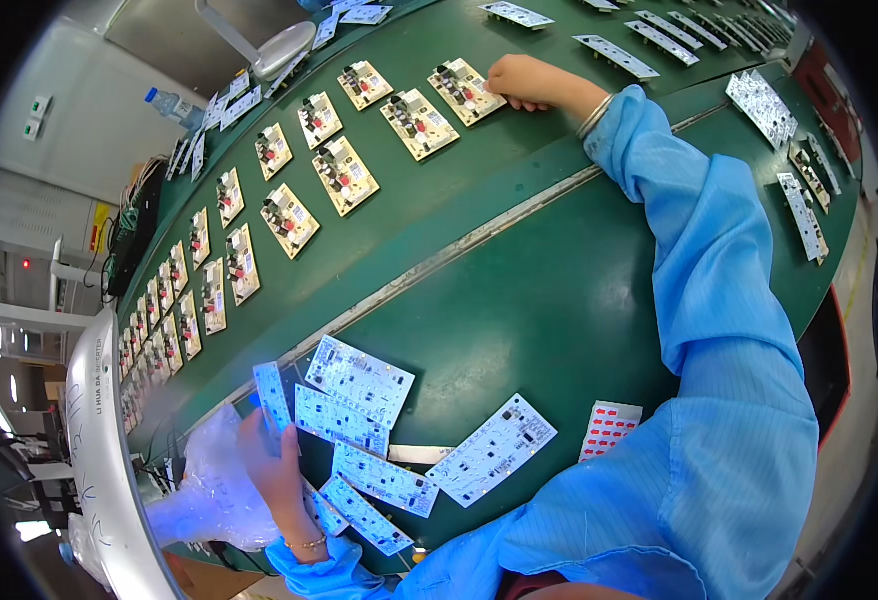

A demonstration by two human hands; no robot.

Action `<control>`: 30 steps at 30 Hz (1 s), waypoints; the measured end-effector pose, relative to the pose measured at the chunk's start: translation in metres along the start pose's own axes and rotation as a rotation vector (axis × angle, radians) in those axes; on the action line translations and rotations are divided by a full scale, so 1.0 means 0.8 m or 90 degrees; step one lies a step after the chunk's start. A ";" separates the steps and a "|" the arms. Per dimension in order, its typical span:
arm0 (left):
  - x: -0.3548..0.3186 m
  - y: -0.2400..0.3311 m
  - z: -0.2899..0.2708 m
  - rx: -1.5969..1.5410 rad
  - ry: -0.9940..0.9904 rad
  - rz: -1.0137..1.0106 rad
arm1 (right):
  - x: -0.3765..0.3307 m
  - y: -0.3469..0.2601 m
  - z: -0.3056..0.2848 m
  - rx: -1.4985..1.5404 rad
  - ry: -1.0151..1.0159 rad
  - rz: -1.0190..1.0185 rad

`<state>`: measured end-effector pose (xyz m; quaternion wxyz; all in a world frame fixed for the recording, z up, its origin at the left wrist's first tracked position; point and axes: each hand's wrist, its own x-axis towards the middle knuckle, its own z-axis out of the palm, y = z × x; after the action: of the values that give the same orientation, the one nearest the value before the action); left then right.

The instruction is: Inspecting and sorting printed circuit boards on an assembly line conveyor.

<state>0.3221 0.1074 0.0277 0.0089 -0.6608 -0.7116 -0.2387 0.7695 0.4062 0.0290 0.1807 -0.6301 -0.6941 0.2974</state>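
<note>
While the view looks down over a curved green work table (559, 300), the person's left hand (274, 455) sits nearest, at about seven o'clock, fingers closed around a narrow white circuit strip (272, 395) held upright; a thin bracelet (307, 544) circles that wrist, and a crumpled clear plastic bag (209, 490) lies just to its nine o'clock side; just beside the hand, toward three o'clock, a loose cluster of white circuit boards (359, 380) lies flat on the table, some overlapping; a sheet of red stickers (609, 430) rests further toward three o'clock, partly under the blue sleeve (719, 330); beyond a pale seam crossing the table, rows of beige populated boards (344, 175) run from nine o'clock up to twelve o'clock; farthest, at twelve o'clock, the right hand (524, 80) reaches out with fingers curled together, its fingertips touching the edge of one beige board (464, 90); whether it pinches that board cannot be told; more white strips (759, 105) lie at two o'clock.
</note>
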 end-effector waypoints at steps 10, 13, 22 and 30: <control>0.016 0.008 -0.013 0.010 -0.088 0.033 | 0.002 0.007 0.022 -0.173 0.322 -0.246; 0.018 0.028 -0.021 -0.054 -0.108 -0.075 | -0.054 -0.065 0.060 -0.027 0.260 -0.368; 0.006 0.009 -0.023 -0.213 0.146 -0.095 | -0.142 -0.230 0.205 0.090 0.017 -0.829; 0.008 0.004 -0.039 -0.019 0.241 0.231 | -0.152 -0.306 0.257 0.306 -0.187 -0.762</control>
<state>0.3150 0.1026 0.0587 0.1752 -0.7214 -0.5632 -0.3630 0.4699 0.2413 0.0452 0.3541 -0.0305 -0.8561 0.3751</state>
